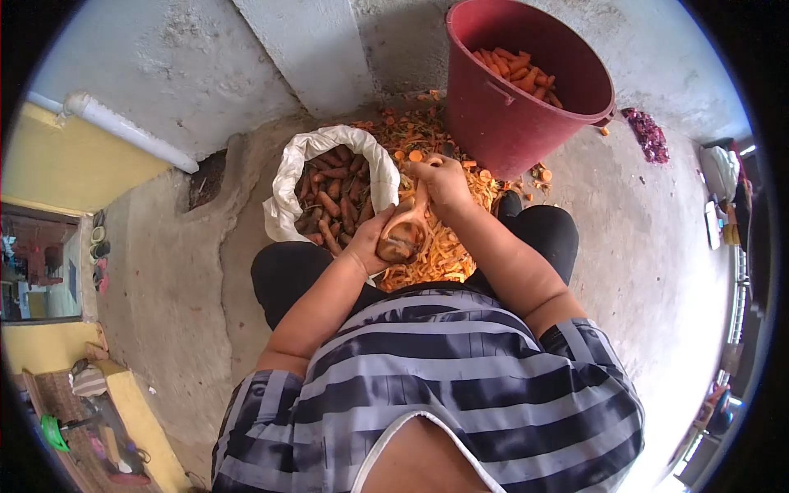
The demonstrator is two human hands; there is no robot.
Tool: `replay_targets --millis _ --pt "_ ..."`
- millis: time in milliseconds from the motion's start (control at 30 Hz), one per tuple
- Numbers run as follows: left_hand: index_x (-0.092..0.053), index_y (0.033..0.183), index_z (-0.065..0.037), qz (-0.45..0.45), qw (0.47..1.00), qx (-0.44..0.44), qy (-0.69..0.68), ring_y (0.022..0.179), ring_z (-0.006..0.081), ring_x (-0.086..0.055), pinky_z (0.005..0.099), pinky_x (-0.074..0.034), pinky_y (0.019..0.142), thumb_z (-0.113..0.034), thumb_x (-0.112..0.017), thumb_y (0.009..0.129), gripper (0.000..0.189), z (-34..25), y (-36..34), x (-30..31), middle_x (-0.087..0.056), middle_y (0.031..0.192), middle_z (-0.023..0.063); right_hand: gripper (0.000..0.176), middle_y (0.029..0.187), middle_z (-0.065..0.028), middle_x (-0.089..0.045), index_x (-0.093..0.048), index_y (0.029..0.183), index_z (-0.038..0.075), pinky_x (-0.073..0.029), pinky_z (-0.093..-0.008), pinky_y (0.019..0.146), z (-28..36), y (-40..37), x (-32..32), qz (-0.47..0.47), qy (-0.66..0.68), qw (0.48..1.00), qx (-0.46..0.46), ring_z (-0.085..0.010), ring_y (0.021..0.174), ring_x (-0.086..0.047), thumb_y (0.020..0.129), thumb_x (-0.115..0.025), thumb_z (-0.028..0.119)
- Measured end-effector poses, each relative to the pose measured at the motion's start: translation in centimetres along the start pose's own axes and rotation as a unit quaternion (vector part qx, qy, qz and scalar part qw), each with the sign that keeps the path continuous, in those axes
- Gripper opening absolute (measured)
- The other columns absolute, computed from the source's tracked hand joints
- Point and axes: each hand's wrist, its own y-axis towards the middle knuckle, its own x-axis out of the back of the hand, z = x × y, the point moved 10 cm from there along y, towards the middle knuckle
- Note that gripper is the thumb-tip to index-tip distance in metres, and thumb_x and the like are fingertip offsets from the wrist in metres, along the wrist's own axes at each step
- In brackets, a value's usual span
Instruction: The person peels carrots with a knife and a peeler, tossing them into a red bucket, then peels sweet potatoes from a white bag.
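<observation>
My left hand [370, 242] is wrapped round the lower, rounded part of a pale orange-brown object [403, 237] with a shiny, dark-patched end; I cannot make out what it is. Above and to the right, my right hand [441, 182] is closed at the narrow upper end of the same piece, its fingers bent. Just left of my hands stands an open white sack [283, 193] of unpeeled carrots [333, 189]. Beneath both hands, orange peelings [440, 255] lie in a heap between my knees. Cut carrot ends are scattered among the peelings beyond them.
A large dark red tub [501, 123] with peeled carrots [522, 70] stands behind the heap, to the right. Purple-red scraps [647, 135] lie on the floor at the right. A white pipe [127, 131] runs along the wall at the left. Household items line the far right edge.
</observation>
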Motion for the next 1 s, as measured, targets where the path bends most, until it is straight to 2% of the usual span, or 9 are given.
replay_targets --millis 100,133,233,267,533,767,800,867,1000 --pt "-0.047 0.107 -0.005 0.007 0.998 0.001 0.059 0.072 0.0239 -0.059 0.0381 -0.051 0.061 -0.034 -0.039 0.090 0.035 0.5 -0.8 -0.8 -0.057 0.090 0.0116 0.022 0.063 -0.0079 -0.054 -0.056 0.079 -0.004 -0.042 -0.0316 0.050 -0.7 3.4 4.1 -0.130 0.055 0.990 -0.015 -0.0170 0.052 -0.050 0.067 -0.068 0.010" --pt "-0.046 0.107 -0.005 0.028 0.997 0.008 0.076 0.072 0.0251 -0.059 0.0386 -0.051 0.061 -0.034 -0.040 0.089 0.035 0.6 -1.0 -1.4 -0.057 0.091 0.0124 0.023 0.062 -0.0052 -0.050 -0.053 0.075 -0.001 -0.039 -0.0293 0.048 -0.9 6.8 7.6 -0.152 -0.037 0.987 0.047 -0.0151 0.052 -0.046 0.067 -0.069 0.013" --pt "-0.046 0.107 -0.004 0.020 0.998 0.035 0.052 0.071 0.0294 -0.059 0.0433 -0.050 0.062 -0.038 -0.035 0.090 0.039 1.0 -0.8 -0.5 -0.057 0.086 0.0175 0.022 0.057 -0.0071 -0.050 -0.053 0.074 -0.001 -0.035 -0.0305 0.042 -3.7 12.3 17.4 -0.269 -0.005 0.960 0.084 -0.0159 0.046 -0.046 0.071 -0.067 0.014" --pt "-0.046 0.107 -0.004 0.025 0.998 0.036 0.038 0.071 0.0300 -0.059 0.0441 -0.050 0.063 -0.039 -0.034 0.090 0.041 0.8 -0.9 -0.6 -0.057 0.085 0.0183 0.018 0.058 -0.0068 -0.049 -0.053 0.074 0.000 -0.035 -0.0302 0.042 -2.3 9.7 18.0 -0.327 -0.078 0.941 0.030 -0.0161 0.046 -0.045 0.072 -0.066 0.013" --pt "-0.047 0.109 -0.005 -0.015 0.999 0.023 -0.020 0.075 0.0231 -0.061 0.0443 -0.051 0.068 -0.032 -0.035 0.091 0.034 0.0 0.1 -0.4 -0.058 0.088 0.0110 0.016 0.058 -0.0009 -0.047 -0.051 0.067 0.003 -0.035 -0.0265 0.042 1.2 -1.5 0.1 -0.026 0.044 0.998 0.024 -0.0103 0.048 -0.043 0.071 -0.066 0.009" --pt "-0.046 0.111 -0.005 -0.012 0.997 0.001 0.074 0.080 0.0207 -0.059 0.0399 -0.052 0.067 -0.033 -0.042 0.089 0.035 0.4 -0.5 -0.5 -0.056 0.093 0.0083 0.017 0.059 -0.0033 -0.049 -0.053 0.068 0.002 -0.035 -0.0293 0.044 -1.4 6.6 7.6 -0.160 0.021 0.987 0.003 -0.0134 0.047 -0.044 0.068 -0.068 0.009" --pt "-0.046 0.111 -0.005 -0.020 0.996 0.003 0.088 0.079 0.0207 -0.059 0.0401 -0.052 0.067 -0.033 -0.043 0.089 0.036 0.5 -0.7 -0.4 -0.056 0.093 0.0082 0.019 0.062 -0.0049 -0.051 -0.054 0.070 0.002 -0.037 -0.0304 0.046 -0.6 7.3 10.5 -0.220 -0.080 0.972 0.018 -0.0151 0.049 -0.046 0.067 -0.070 0.011" --pt "-0.045 0.111 -0.006 -0.020 0.996 -0.007 0.088 0.078 0.0217 -0.059 0.0413 -0.052 0.066 -0.036 -0.043 0.088 0.038 0.2 -0.8 -0.2 -0.056 0.090 0.0077 0.020 0.060 -0.0041 -0.048 -0.052 0.072 0.003 -0.037 -0.0307 0.045 -2.4 8.9 14.8 -0.281 0.010 0.959 0.021 -0.0149 0.048 -0.045 0.068 -0.070 0.012" --pt "-0.046 0.110 -0.007 -0.018 0.999 0.005 0.032 0.077 0.0222 -0.059 0.0415 -0.053 0.066 -0.036 -0.043 0.088 0.037 -0.4 0.1 0.9 -0.055 0.091 0.0080 0.018 0.055 -0.0049 -0.048 -0.051 0.067 0.004 -0.035 -0.0290 0.041 2.3 3.3 7.6 -0.167 0.011 0.985 0.040 -0.0135 0.046 -0.045 0.071 -0.067 0.012"
